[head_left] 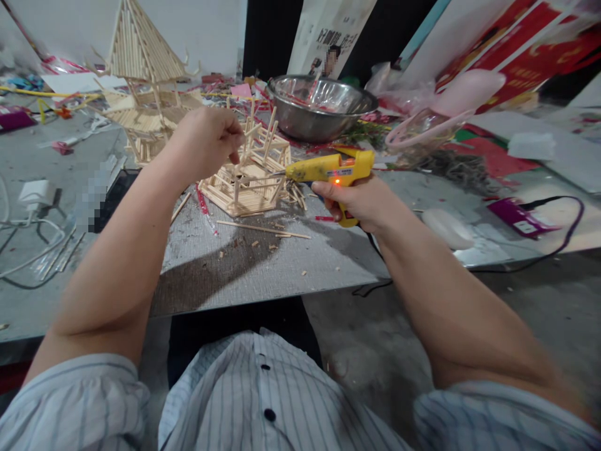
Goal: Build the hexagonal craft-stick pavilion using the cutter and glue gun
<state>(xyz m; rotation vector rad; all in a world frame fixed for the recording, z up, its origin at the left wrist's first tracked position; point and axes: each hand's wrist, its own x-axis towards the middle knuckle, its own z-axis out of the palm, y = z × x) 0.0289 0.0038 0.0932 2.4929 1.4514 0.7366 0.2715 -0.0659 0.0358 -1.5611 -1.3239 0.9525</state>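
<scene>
A yellow hot glue gun [323, 168] with a lit orange light is gripped in my right hand [359, 199], its nozzle pointing left at a small structure of wooden sticks [253, 197]. That structure has a slatted base and several upright posts. Over its left side is my left hand [209, 141], fingers pinched around a short wooden stick [252, 133]. Where the stick's far end meets the structure I cannot make out. Behind my left forearm stands a taller pagoda model [146, 53] of the same sticks, with a pointed roof.
A steel bowl [322, 113] stands behind the structure. Loose sticks [263, 230] and scraps lie in front of it. On the left are a white charger [36, 194] and cables; on the right, a purple box [523, 218]. The table's front edge [282, 297] runs close to my body.
</scene>
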